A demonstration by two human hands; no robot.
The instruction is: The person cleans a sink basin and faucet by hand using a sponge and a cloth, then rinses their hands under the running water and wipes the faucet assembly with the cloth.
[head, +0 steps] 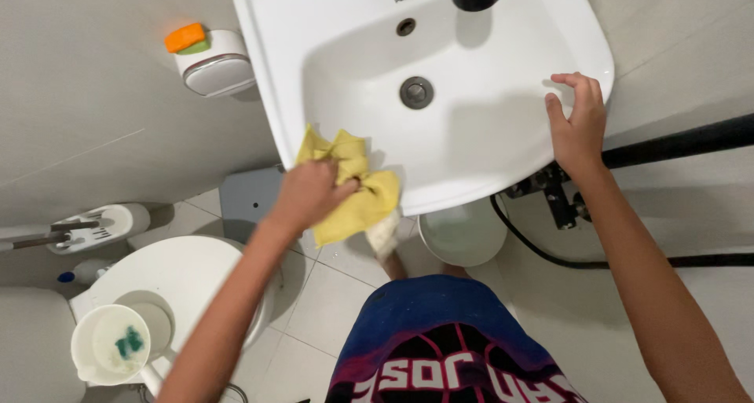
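Here, as I see it:
Left hand (310,192): closed on crumpled yellow cleaning cloth (353,187), pressed to white ceramic basin (330,26) front rim.
Right hand (580,120): open, empty, fingers resting on right rim.
Risk: my guess, cloth slips off the wet edge toward the white bucket (463,234) below.

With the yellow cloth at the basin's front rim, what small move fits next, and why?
Probably slide the left hand and yellow cloth rightward along the sink front rim: the cloth sits at the rim's left end, and the right hand rests on the far edge.
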